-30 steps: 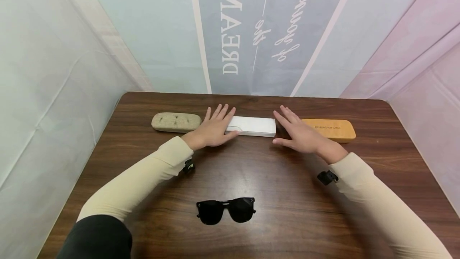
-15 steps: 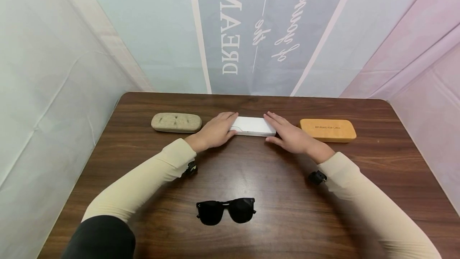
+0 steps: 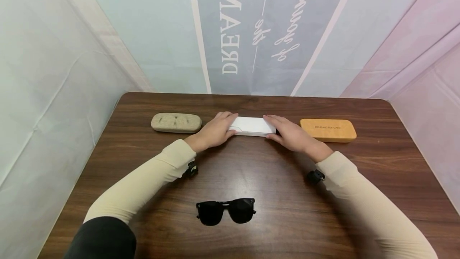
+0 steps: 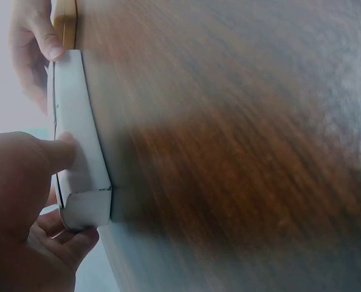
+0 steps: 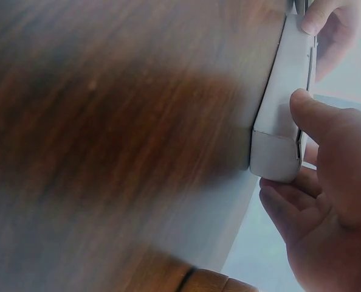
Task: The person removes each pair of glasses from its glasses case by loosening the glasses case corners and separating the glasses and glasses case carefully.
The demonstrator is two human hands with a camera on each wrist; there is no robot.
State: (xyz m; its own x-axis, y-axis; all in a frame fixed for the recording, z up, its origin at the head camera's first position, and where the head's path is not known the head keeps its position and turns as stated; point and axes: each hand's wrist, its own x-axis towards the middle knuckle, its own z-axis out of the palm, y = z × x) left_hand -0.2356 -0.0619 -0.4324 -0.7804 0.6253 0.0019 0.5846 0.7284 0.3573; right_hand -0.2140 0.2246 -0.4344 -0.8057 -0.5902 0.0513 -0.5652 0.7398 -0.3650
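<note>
A long white glasses case [image 3: 252, 125] lies flat at the back middle of the table. My left hand [image 3: 214, 130] grips its left end, and my right hand [image 3: 292, 134] grips the right end. In the left wrist view the left thumb presses the front side of the white case [image 4: 82, 134], fingers curled round the far side. The right wrist view has the right thumb on the front of the white case [image 5: 282, 103], with the fingers behind and by its end. Black sunglasses [image 3: 226, 211] lie folded nearer to me, touched by neither hand.
A beige fabric glasses case [image 3: 176, 122] lies left of my left hand. To the right of my right hand is a yellow case [image 3: 328, 130] with dark lettering. The brown wooden table [image 3: 251, 171] backs onto a printed curtain [image 3: 165, 43].
Both hands have moved inward from a spread-finger pose and closed round the ends of the white glasses case. The case and the sunglasses have stayed in place.
</note>
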